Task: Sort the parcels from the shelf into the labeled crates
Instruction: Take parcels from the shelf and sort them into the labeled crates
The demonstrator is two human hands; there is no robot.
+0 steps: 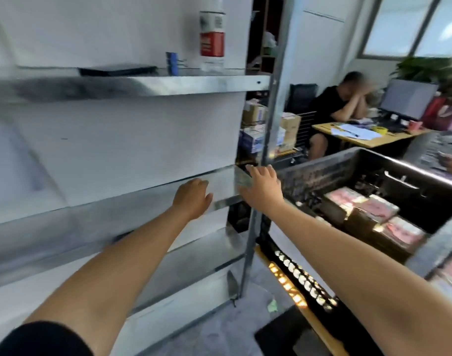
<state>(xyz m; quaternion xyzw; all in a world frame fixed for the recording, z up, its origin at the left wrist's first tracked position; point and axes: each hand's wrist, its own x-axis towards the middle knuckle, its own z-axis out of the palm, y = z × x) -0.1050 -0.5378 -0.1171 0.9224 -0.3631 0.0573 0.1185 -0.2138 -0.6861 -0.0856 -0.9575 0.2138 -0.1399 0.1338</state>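
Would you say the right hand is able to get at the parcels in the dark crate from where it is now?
Probably yes: the right hand rests at the shelf edge, beside the crate, whose top is open over the parcels.

shelf [132, 84] left half motion-blurred, parcel [241, 179] mostly hidden behind right hand [262, 187]

One view only, head-mounted, riding high and tipped forward and down along both outstretched arms. It faces a metal shelf unit [132, 84] at close range, tilted so the shelves slant across the left half. The left hand [192, 199] and right hand [262, 186] sit near centre frame. Off to the right the wide lens catches a dark crate [322, 173] close by and, well beyond, a desk [361, 140]. Edges are bowed and blurred.
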